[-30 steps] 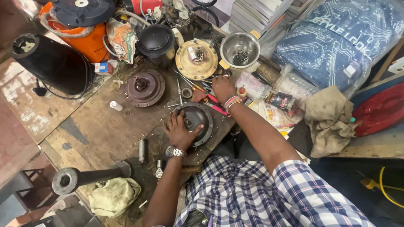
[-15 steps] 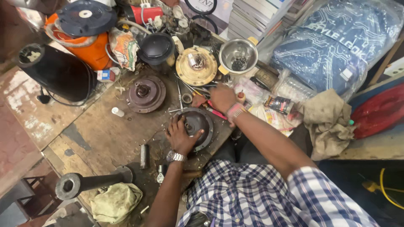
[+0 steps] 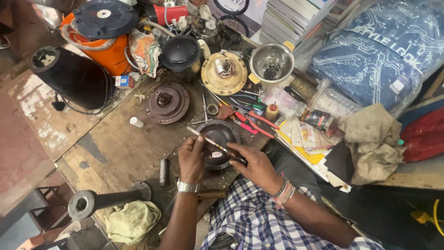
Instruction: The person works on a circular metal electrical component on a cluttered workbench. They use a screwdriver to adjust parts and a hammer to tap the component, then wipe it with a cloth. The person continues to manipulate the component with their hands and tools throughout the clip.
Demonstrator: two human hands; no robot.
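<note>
Cluttered wooden tabletop (image 3: 115, 148) carries loose motor parts. My left hand (image 3: 192, 157) steadies the shaft and my right hand (image 3: 254, 166) closes its fingers on the screwdriver (image 3: 217, 145) over the dark housing (image 3: 219, 139). Other covers lie apart, so I judge much work remains.
</note>
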